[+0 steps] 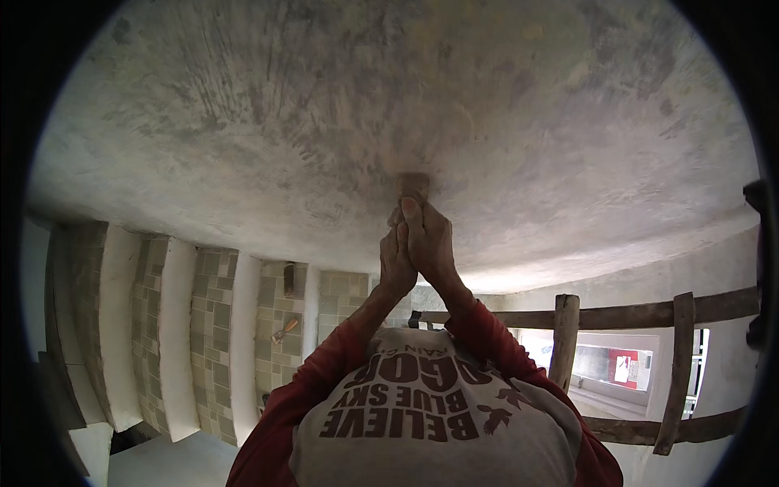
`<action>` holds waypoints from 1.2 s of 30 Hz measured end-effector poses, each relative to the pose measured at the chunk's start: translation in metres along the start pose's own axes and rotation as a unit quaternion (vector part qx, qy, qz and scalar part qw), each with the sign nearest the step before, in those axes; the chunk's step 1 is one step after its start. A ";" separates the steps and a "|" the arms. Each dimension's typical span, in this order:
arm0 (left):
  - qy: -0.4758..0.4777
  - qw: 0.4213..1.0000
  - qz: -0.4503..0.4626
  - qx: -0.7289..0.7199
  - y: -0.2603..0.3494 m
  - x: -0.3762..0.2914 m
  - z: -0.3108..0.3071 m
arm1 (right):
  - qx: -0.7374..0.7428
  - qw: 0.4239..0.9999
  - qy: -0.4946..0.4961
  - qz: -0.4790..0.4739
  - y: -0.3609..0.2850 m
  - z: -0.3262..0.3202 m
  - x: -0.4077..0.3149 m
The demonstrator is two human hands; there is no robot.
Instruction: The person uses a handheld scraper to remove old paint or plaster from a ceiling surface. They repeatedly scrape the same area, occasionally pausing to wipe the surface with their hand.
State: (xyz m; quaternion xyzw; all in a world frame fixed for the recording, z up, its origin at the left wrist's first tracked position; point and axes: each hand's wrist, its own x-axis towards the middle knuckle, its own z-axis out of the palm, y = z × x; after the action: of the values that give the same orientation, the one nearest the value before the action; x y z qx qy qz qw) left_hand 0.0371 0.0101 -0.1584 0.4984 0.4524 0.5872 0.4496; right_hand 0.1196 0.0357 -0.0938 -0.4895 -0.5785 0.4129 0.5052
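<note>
Both hands are raised together in front of my chest, close against a mottled plaster surface. A small flat brown tool lies against this plaster; it is blurred, and I cannot tell whether it is a scraper or a sanding pad. My right hand grips it, thumb laid along its near end. Pressed against the right from the side is my left hand, its fingers closing around the same tool and partly hidden. The tool's lower part is covered by the fingers.
Stairs with tiled treads descend at the left. One tread bears a wooden-handled brush or scraper and a dark block-like object. A rough wooden ladder stands at the right, before a bright window.
</note>
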 end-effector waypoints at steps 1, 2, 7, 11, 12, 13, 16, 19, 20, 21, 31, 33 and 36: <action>0.006 1.000 0.003 -0.017 -0.003 0.000 0.001 | -0.014 1.000 0.008 0.006 0.000 0.002 -0.001; 0.011 0.999 0.005 -0.033 -0.006 0.000 0.001 | -0.043 0.998 0.013 0.054 0.000 0.003 -0.002; -0.031 0.999 0.001 -0.036 -0.023 0.000 -0.007 | -0.037 0.999 0.006 -0.006 -0.002 0.007 -0.005; -0.027 0.998 0.010 -0.048 -0.028 0.004 -0.007 | -0.098 0.994 0.039 0.008 -0.006 0.008 -0.002; -0.039 0.997 0.037 -0.048 -0.027 0.004 -0.007 | -0.083 0.995 0.040 -0.025 -0.008 0.008 -0.002; -0.003 0.998 0.038 -0.046 -0.026 0.003 -0.005 | -0.079 0.996 0.032 -0.018 -0.009 0.009 -0.002; 0.005 0.999 0.047 -0.026 -0.022 -0.001 -0.005 | -0.078 0.997 0.026 -0.008 -0.014 0.010 -0.003; -0.032 0.998 -0.038 -0.040 -0.019 -0.005 -0.004 | -0.082 0.996 0.041 0.015 -0.016 0.011 -0.006; -0.044 0.994 -0.028 -0.101 -0.019 -0.006 -0.005 | -0.094 0.992 0.042 0.068 -0.017 0.011 -0.006; -0.027 0.993 -0.025 -0.108 -0.020 -0.005 -0.005 | -0.088 0.995 0.042 0.021 -0.017 0.011 -0.005; -0.097 0.987 -0.098 -0.087 -0.034 -0.011 -0.012 | -0.063 0.993 0.067 0.079 0.003 0.015 -0.019; -0.107 0.985 -0.093 -0.101 -0.034 -0.013 -0.019 | -0.044 0.995 0.045 0.082 0.008 0.013 -0.021; -0.126 0.985 -0.082 -0.088 -0.024 -0.013 -0.027 | -0.018 0.996 0.026 0.089 0.008 0.010 -0.023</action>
State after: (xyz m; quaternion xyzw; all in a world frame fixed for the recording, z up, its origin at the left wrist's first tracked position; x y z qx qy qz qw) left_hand 0.0133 -0.0003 -0.1870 0.4879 0.3785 0.5184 0.5916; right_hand 0.1109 0.0148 -0.1077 -0.5585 -0.5266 0.4334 0.4722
